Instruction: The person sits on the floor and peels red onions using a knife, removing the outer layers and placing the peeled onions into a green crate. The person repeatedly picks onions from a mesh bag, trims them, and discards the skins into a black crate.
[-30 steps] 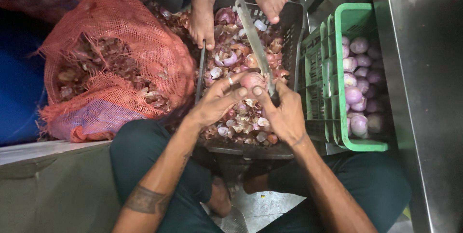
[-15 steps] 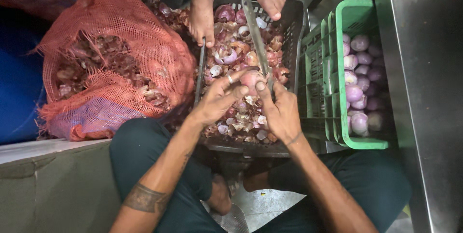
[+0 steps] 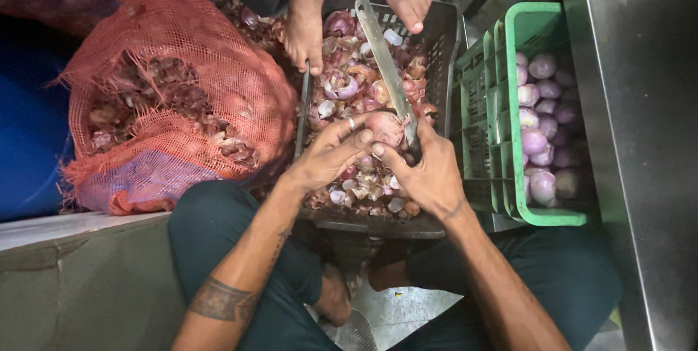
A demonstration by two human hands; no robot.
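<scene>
My left hand (image 3: pixel 329 156) grips a pink onion (image 3: pixel 384 127) over a dark plastic crate (image 3: pixel 440 53) filled with onion skins and cut ends. My right hand (image 3: pixel 429 169) is closed around the handle of a long knife (image 3: pixel 384 60), whose blade points away across the crate, and its thumb touches the onion. Both hands meet at the onion in the middle of the view. My knees frame the crate's near edge.
A green crate (image 3: pixel 509 104) at right holds several peeled purple onions (image 3: pixel 542 126). A red mesh sack (image 3: pixel 174 97) of unpeeled onions lies at left. Another person's bare feet (image 3: pixel 305 24) rest on the dark crate's far rim. A steel surface (image 3: pixel 640 104) runs along the right.
The onion has been turned slightly between my hands and sits a little lower in the crate area. The knife blade has tilted a bit. Feet and crates are unmoved.
</scene>
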